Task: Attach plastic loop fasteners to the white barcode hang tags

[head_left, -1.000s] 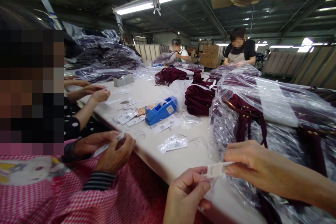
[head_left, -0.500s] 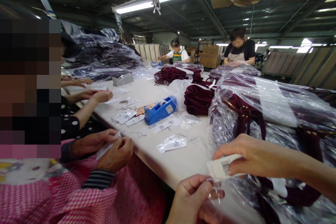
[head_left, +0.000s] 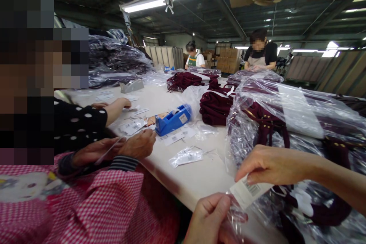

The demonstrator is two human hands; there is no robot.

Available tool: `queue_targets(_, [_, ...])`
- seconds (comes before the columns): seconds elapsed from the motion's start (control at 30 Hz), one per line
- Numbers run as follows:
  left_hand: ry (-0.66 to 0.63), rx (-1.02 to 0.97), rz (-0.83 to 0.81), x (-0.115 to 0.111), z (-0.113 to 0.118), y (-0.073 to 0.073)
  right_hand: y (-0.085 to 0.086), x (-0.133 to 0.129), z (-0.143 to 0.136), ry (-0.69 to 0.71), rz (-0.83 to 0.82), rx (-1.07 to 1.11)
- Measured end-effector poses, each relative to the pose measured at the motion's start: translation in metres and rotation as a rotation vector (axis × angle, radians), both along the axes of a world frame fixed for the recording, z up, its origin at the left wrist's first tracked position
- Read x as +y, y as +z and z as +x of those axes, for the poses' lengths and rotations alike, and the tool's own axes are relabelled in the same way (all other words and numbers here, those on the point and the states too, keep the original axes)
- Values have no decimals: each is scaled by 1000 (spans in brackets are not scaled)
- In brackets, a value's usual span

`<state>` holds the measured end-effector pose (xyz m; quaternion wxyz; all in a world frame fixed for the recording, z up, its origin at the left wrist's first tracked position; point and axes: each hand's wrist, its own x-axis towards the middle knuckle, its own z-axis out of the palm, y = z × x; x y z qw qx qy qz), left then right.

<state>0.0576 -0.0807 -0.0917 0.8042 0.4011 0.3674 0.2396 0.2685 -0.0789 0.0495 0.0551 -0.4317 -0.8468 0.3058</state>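
In the lower middle of the head view, my left hand [head_left: 208, 215] pinches a small clear plastic bag [head_left: 236, 219] between thumb and fingers. My right hand [head_left: 264, 164] reaches in from the right and grips a white barcode tag [head_left: 243, 195] by its upper edge. The tag's lower left corner lies at the mouth of the bag; whether it is inside I cannot tell. Beside and beneath my right forearm are maroon garments [head_left: 265, 120] in clear plastic wrapping [head_left: 246, 137], with a broad white band [head_left: 299, 108] across the pile.
A blue tape dispenser [head_left: 174, 120] stands on the white table [head_left: 160, 164], near bagged tags [head_left: 187, 156] and loose labels [head_left: 174, 137]. To the left, a co-worker's hands [head_left: 137, 145] work at the table edge. Folded maroon garments [head_left: 215, 107] lie farther back; two people stand beyond.
My right hand has tilted the tag and brought it down closer to the bag in my left hand. A co-worker's hand at left has moved right, towards the tape dispenser.
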Motion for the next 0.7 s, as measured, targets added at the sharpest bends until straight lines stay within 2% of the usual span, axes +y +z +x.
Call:
queue_targets(0.13, [-27, 12, 35, 2, 1, 0, -4, 3, 1, 2, 13, -28])
queue_targets(0.4, [0, -50, -20, 2, 2, 0, -12, 3, 2, -50, 59, -38])
queue_targets(0.6, [55, -8, 31, 1, 7, 0, -15, 3, 2, -28, 32, -67])
queue_targets(0.7, [108, -13, 37, -1, 9, -1, -15, 2, 2, -55, 71, -84])
